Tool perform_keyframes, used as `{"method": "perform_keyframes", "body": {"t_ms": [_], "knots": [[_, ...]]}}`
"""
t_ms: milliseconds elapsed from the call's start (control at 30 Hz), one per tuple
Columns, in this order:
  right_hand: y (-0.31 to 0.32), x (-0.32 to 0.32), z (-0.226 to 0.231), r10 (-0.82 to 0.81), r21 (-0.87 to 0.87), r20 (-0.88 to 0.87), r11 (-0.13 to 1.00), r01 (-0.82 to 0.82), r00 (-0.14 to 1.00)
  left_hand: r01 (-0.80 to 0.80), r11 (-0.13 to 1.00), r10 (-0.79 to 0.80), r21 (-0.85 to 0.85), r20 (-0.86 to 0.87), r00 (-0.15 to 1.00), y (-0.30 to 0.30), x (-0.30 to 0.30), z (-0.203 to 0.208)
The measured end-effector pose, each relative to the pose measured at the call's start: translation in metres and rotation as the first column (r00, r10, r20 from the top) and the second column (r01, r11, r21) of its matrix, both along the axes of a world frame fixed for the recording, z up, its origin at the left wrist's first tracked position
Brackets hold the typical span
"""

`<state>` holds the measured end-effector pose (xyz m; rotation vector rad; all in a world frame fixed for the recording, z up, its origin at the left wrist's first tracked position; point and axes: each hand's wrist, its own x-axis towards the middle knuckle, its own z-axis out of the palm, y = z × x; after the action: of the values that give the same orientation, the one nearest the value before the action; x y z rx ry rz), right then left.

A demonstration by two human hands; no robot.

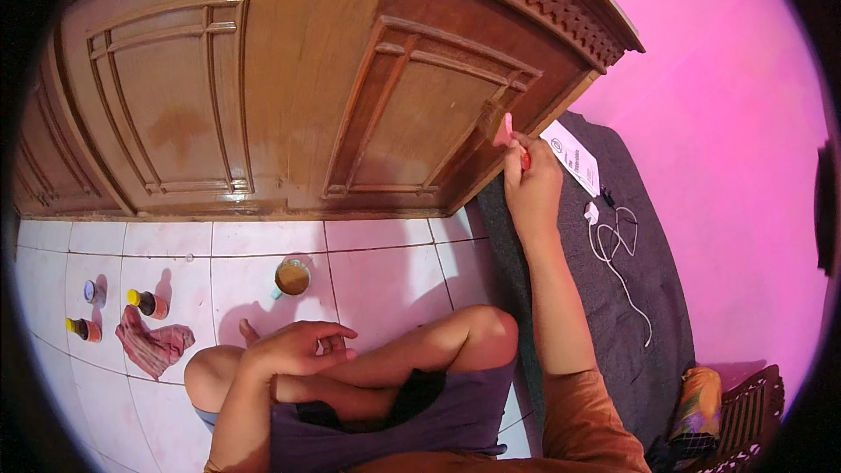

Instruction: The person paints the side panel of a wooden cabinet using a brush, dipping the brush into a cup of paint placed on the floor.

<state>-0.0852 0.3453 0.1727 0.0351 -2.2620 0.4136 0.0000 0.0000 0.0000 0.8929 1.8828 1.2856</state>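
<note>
A paintbrush (504, 131) with a red handle is gripped in my right hand (534, 166), its head against the lower right of a carved wooden cabinet (455, 114). The cabinet front has raised panel frames, and parts of it look wet and shiny. My left hand (302, 349) rests over my crossed legs, fingers loosely apart, holding nothing. In front of my legs, a mug (292, 278) of brown liquid stands on the white floor tiles.
On the left floor are two yellow-capped bottles (147, 302), a small round container (94, 292) and a crumpled pink cloth (156, 342). A dark grey mattress (613, 298) lies at the right, bearing a white printed sheet (574, 158) and a white charger cable (613, 263). Behind it rises a pink wall (727, 123).
</note>
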Motion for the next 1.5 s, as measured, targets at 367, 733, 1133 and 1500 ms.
{"method": "perform_keyframes", "body": {"t_ms": [367, 733, 1133, 1500], "knots": [[0.000, 0.015, 0.020, -0.019, 0.038, -0.207, 0.999, 0.027, 0.978, -0.031, 1.000, 0.031, 0.004, -0.027, 0.999, 0.001, 0.001, -0.002], [-0.002, 0.027, -0.155, 0.102, -0.205, 0.218, 0.977, -0.056, 0.971, 0.034, 0.961, -0.075, -0.273, -0.139, 0.987, 0.037, -0.010, -0.032], [0.013, -0.019, -0.157, 0.022, -0.130, 0.207, 0.991, 0.005, 0.978, 0.638, 0.740, -0.599, -0.212, 0.224, 0.769, 0.150, 0.003, -0.077], [0.011, 0.009, -0.145, 0.037, -0.172, 0.140, 0.985, -0.012, 0.989, 0.669, 0.707, -0.465, -0.229, 0.561, 0.684, 0.144, 0.010, -0.099]]}}
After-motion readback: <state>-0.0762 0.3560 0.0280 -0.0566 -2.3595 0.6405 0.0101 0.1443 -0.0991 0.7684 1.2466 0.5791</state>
